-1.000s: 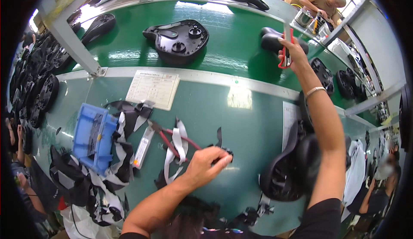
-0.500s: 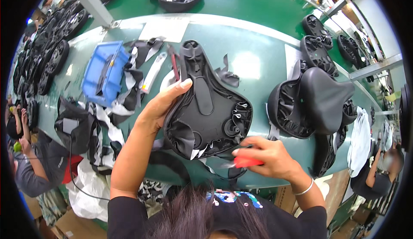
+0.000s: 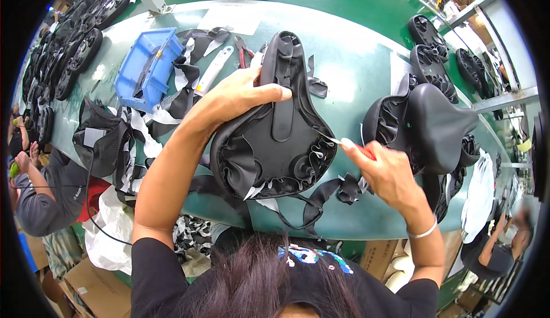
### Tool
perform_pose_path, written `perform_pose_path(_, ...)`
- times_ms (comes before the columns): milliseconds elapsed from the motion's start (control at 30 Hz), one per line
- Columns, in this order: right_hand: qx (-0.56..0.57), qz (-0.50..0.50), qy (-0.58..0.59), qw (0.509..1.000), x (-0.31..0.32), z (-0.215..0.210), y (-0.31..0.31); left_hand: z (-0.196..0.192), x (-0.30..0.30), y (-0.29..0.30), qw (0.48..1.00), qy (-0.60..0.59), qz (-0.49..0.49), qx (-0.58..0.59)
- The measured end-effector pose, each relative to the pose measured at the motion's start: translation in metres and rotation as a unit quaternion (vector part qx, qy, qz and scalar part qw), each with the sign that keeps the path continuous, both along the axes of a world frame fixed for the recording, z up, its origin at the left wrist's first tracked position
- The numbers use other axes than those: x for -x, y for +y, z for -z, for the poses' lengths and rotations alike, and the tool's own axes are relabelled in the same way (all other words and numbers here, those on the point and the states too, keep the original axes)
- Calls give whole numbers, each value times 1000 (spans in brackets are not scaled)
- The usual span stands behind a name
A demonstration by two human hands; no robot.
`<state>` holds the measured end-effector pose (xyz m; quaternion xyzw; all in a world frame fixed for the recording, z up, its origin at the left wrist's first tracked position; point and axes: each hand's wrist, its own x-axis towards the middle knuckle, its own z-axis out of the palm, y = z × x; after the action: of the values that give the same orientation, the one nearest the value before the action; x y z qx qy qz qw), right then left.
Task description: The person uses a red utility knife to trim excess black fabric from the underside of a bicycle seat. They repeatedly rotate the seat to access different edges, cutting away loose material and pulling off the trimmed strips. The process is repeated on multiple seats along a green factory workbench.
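**Upturned saddle held on the green bench, blade at its rim**

A long green workbench (image 3: 355,77) fills the view, curving toward the edges. Along its far left side runs a row of black saddle shells (image 3: 69,60), packed close together, and more shells (image 3: 435,54) lie at the upper right.

In the middle of the bench, just in front of the person, lies a black bicycle saddle (image 3: 275,140) turned underside up, its narrow nose pointing away. Its cover material is gathered in folds around the wide rear rim. To its right, near but apart, stand finished black saddles (image 3: 435,123) stacked against each other.

Left of the work sits a blue plastic bin (image 3: 143,69), with black and white fabric strips (image 3: 172,100) heaped beside it and a white flat tool (image 3: 215,69) just past them. Loose black offcuts (image 3: 338,189) trail off the saddle's near edge.

The left hand (image 3: 235,97) is closed over the saddle's left side near the nose, thumb lying across the top, pinning it down. The right hand (image 3: 384,169) is clenched around a red-handled cutting tool (image 3: 349,143), whose thin blade touches the folded cover at the saddle's right rear rim. A thin bracelet (image 3: 424,232) circles the right wrist.

At the far left edge another person's arm (image 3: 34,186) in a grey sleeve shows.
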<state>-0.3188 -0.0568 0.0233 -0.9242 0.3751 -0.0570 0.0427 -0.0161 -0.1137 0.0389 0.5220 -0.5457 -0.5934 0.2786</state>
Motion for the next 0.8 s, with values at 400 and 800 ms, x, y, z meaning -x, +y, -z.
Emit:
perform_pose_path(400,-241,303,-344,855,-41,41,126,33,-18,75,969,105,-225,-18)
perform_pose_path(800,-221,261,-480,808,-68,8,13,43,-15,100,815,-378,-163,408)
